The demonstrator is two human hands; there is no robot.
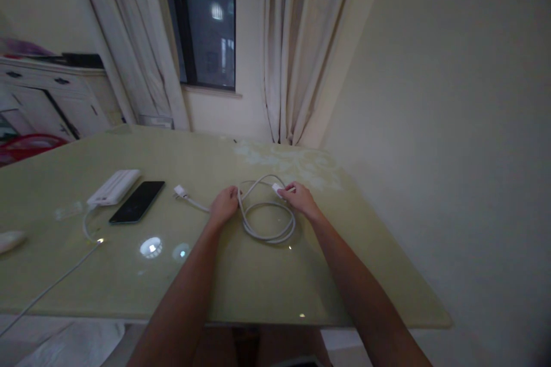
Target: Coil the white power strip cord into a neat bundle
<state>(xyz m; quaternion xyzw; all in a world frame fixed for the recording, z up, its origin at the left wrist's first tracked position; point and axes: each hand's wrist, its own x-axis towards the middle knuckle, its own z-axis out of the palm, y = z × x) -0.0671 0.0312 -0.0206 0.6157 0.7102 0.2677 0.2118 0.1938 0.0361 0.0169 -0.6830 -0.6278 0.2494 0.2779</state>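
Observation:
A white cable point(267, 239) lies in loose loops on the glossy pale green table point(267, 287). My left hand point(224, 205) is closed around the cable at the left side of the loops. From that hand a short length runs left to a white plug point(179, 191) with metal prongs. At the right of the loops, my right hand point(299, 198) pinches the white connector point(278, 189) at the cable's other end. Part of the cable inside my left fingers is hidden.
To the left are a black-screened phone point(138, 202) and a white power bank point(114, 187) with a thin cord point(55, 281) running off the table's front edge. A white object point(11, 241) sits at the far left. A wall point(430, 126) borders the right side.

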